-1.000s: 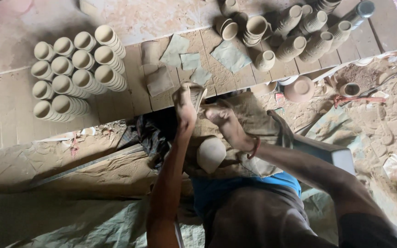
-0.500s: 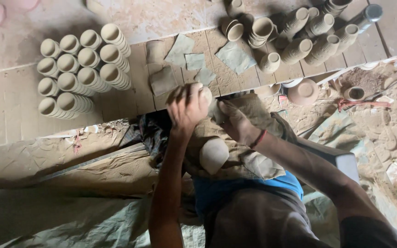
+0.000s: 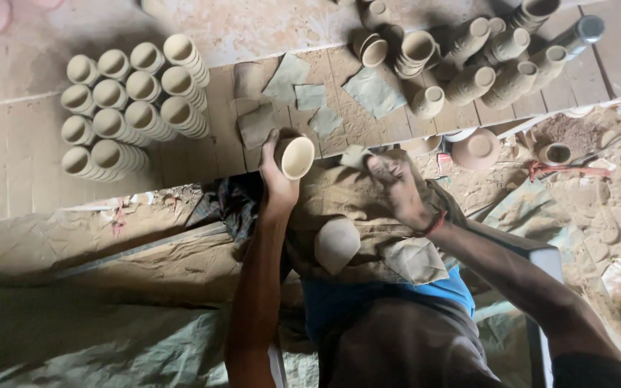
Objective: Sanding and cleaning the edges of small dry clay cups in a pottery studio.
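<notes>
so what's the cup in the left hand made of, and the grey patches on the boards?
Cup held by the left hand: likely unfired clay, matte pale tan, dusty and unglazed, same tone as the stacked cups. Grey patches: thin, flat, irregular-edged pieces, possibly sandpaper or cloth; the look leaves it open. The right hand pinches a similar scrap.

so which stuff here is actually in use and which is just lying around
In use:
- left hand holding a clay cup
- right hand pinching a small scrap

Lying about:
- stacked cups on the boards
- jumbled cups
- flat grey pieces
- shallow bowl
</notes>
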